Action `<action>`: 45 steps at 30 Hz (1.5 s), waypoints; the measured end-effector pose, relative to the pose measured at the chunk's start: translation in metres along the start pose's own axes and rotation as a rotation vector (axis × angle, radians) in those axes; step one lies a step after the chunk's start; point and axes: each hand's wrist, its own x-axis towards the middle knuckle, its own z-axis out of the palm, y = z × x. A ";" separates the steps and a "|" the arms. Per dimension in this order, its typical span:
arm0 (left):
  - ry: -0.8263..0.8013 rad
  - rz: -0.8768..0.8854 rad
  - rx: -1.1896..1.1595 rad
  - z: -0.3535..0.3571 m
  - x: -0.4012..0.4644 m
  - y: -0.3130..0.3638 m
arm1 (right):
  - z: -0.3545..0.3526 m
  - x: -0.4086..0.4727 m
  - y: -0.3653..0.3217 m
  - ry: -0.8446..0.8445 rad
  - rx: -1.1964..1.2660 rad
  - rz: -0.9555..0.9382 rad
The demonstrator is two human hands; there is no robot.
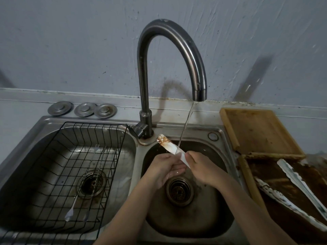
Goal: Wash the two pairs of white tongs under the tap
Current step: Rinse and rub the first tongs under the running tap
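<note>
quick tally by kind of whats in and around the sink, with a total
white tongs: 2, one held under the tap by the left hand and right hand, one on the wooden tray
metal sink plugs: 3
long forks in the wire rack: 2
cutting board: 1
total: 8

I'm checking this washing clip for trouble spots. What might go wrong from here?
1. The water stream lands mid-blade, so the brown stains at the tip of the held tongs may stay unless shifted.
2. Wet tongs pinched by the right hand and left hand could slip toward the drain.
3. The second tongs lie on a dirty tray.
</note>
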 end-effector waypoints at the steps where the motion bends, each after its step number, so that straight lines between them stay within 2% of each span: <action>1: -0.009 -0.001 0.019 -0.002 -0.001 0.002 | -0.001 -0.001 0.001 -0.004 0.004 -0.011; 5: 0.009 -0.100 -0.001 -0.007 0.001 0.008 | -0.002 -0.006 0.002 -0.016 0.024 -0.040; 10: -0.025 -0.130 0.064 -0.005 0.001 -0.005 | -0.002 -0.016 0.007 -0.057 -0.042 -0.041; 16: 0.021 -0.317 -0.005 -0.003 0.004 -0.011 | -0.006 -0.026 0.010 -0.140 -0.128 -0.038; 23: -0.064 -0.325 0.039 -0.003 -0.003 -0.010 | -0.013 -0.023 0.008 -0.174 -0.160 -0.042; 29: -0.009 -0.366 0.012 -0.007 0.003 -0.012 | -0.012 -0.030 0.010 -0.168 -0.153 -0.074; 35: -0.172 -0.411 0.011 -0.007 0.001 -0.010 | -0.023 -0.034 0.018 -0.171 -0.098 -0.053; 41: -0.156 -0.437 0.133 -0.019 0.007 -0.006 | -0.026 -0.039 0.027 -0.158 -0.068 -0.046; 45: -0.218 -0.462 0.127 -0.020 0.008 -0.008 | -0.030 -0.041 0.029 -0.166 -0.050 -0.047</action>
